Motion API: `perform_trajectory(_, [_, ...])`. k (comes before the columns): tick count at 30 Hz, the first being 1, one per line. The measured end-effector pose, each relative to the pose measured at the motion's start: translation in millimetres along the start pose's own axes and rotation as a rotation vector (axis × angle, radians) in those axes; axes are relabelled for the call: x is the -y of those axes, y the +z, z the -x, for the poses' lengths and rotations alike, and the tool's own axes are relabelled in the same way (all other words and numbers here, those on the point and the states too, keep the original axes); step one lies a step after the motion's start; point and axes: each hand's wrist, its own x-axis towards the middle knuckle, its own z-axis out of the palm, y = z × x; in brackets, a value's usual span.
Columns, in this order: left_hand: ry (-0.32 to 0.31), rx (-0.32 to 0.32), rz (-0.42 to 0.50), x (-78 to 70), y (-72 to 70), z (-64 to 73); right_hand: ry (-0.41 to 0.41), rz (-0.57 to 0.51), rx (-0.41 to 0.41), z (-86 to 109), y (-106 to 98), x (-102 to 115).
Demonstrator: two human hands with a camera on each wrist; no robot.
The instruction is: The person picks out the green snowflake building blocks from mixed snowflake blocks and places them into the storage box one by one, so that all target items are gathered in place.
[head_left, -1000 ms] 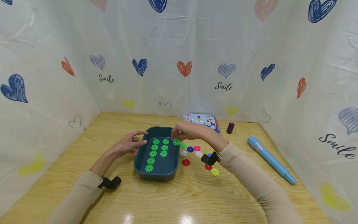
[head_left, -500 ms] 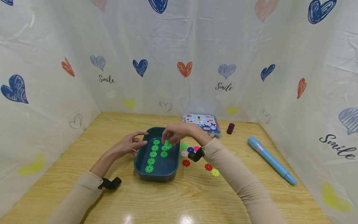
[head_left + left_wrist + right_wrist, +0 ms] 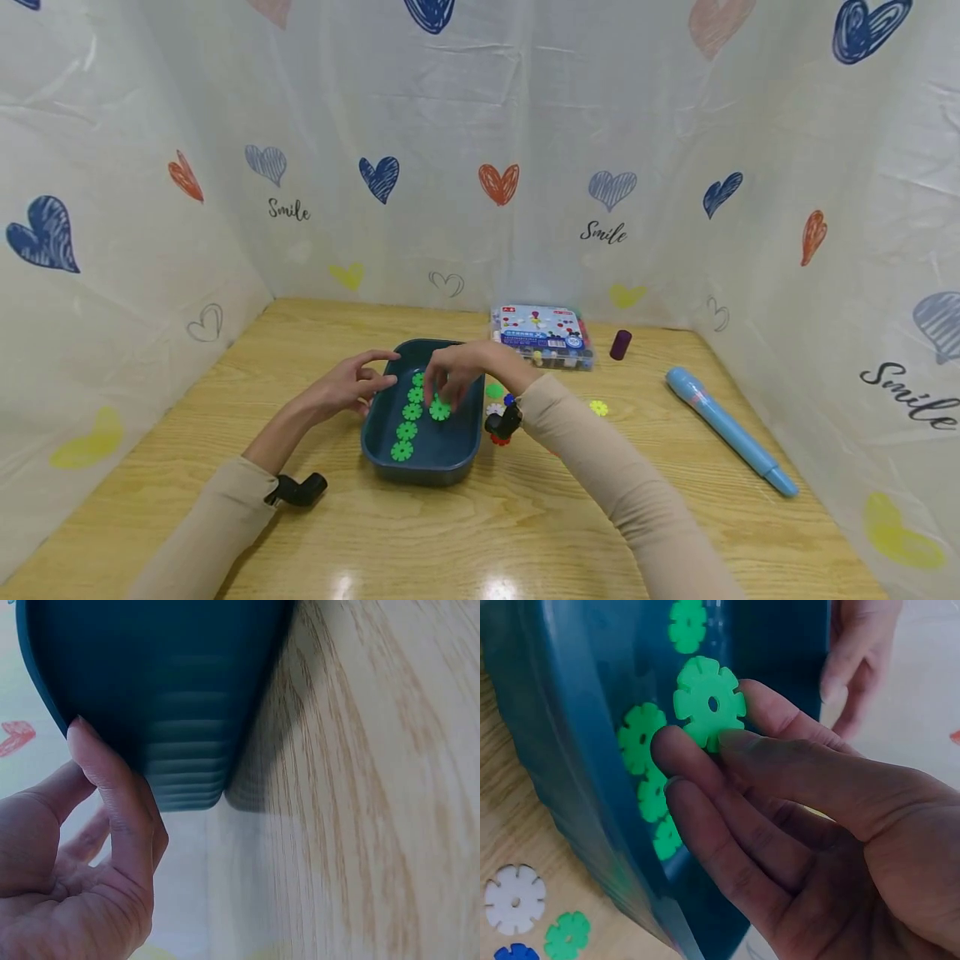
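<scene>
In the right wrist view, my right hand [image 3: 802, 802] pinches a green notched plastic disc [image 3: 709, 701] between thumb and fingers, above the floor of the dark teal basin [image 3: 438, 475]. Several matching green discs [image 3: 402, 451] lie flat inside, a longer row on the left and a shorter row under my right hand, partly covered by it. My left hand [image 3: 345, 386] holds the basin's left rim. Seen from the left wrist, its fingers [image 3: 127, 817] lie against the outer wall; the thumb tip is hidden there.
Loose discs lie right of the basin, among them a white one [image 3: 515, 900], a green one [image 3: 494, 390] and a yellow one [image 3: 598, 408]. Behind them are a clear box with a printed lid [image 3: 543, 327] and a purple cylinder [image 3: 620, 344]. A light-blue tube [image 3: 731, 432] lies far right.
My right hand has carried a green disc leftward from the basin's right rim and come lower over the shorter row. My left hand has stayed at the rim.
</scene>
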Motion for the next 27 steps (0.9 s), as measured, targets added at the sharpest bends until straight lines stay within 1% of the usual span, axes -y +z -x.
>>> perform_trajectory(7, [0.002, -0.01, 0.01, -0.9, -1.2, -1.6, 0.049, 0.05, 0.026, -7.1, 4, 2])
perform_trajectory(13, [-0.002, 0.001, 0.015, 1.3, -0.1, -1.6, 0.059, 0.031, 0.052, -10.2, 10, 0])
perform_trajectory(21, [0.022, 0.008, 0.009, 3.3, 0.2, -0.4, 0.058, 0.035, 0.077, -13.6, 14, 0])
perform_trajectory(27, [0.026, 0.011, 0.015, 2.4, -0.6, -0.8, 0.067, 0.02, 0.087, -14.4, 16, 2])
